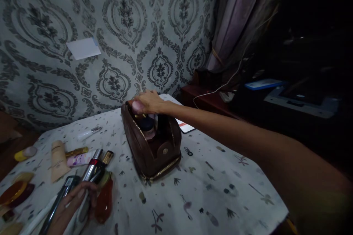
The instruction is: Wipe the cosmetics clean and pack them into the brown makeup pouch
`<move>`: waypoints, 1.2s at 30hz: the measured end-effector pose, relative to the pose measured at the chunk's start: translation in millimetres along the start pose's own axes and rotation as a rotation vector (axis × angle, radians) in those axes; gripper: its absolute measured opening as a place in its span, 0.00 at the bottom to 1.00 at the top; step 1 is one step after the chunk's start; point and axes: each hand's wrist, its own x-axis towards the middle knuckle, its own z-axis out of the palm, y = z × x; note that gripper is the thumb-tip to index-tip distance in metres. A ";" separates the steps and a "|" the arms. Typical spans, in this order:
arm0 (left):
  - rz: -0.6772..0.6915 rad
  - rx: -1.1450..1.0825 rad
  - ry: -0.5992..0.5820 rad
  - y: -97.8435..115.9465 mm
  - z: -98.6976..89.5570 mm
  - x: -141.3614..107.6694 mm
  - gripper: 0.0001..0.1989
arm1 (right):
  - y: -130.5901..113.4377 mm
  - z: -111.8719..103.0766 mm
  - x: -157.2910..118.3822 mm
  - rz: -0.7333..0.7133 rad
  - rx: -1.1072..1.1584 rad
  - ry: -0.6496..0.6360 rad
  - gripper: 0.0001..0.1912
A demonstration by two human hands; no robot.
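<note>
A brown cosmetic bag [153, 154] with gold zips stands unzipped on the table, with a dark-capped container [146, 123] inside it. My right hand [149, 102] reaches across to the bag's far end, its fingers closed over the rim there. What lies under those fingers is partly hidden. At the lower left, my left hand [79, 200] is among cosmetics, fingers curled round a pale slim item I cannot identify. Beside it are a dark green tube [62, 194], a silver tube with a red band [92, 165] and a glossy orange-red item [104, 200].
Further left lie a beige squeeze tube [59, 159], a pink-and-white tube [79, 159], a clear capped tube [89, 133] and an amber jar [13, 192]. Behind the bag, a phone-like white object [186, 126] rests on the patterned tablecloth [198, 191]. A patterned wall [127, 62] bounds the back.
</note>
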 end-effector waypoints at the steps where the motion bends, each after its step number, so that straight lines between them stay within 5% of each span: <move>1: 0.007 -0.004 -0.009 0.6 0.4 -0.8 0.24 | -0.1 1.9 0.4 0.000 -0.021 -0.007 0.24; 12: 0.070 0.012 -0.037 9.2 -0.3 -8.4 0.22 | -5.5 4.1 -4.1 -0.017 -0.058 -0.061 0.16; 24: 0.122 -0.042 -0.041 16.0 6.1 -21.3 0.25 | -3.5 7.6 -0.5 -0.008 -0.093 -0.028 0.21; 36: 0.139 -0.048 -0.048 19.9 5.9 -25.3 0.26 | 37.7 -17.3 -2.6 0.176 0.187 0.051 0.19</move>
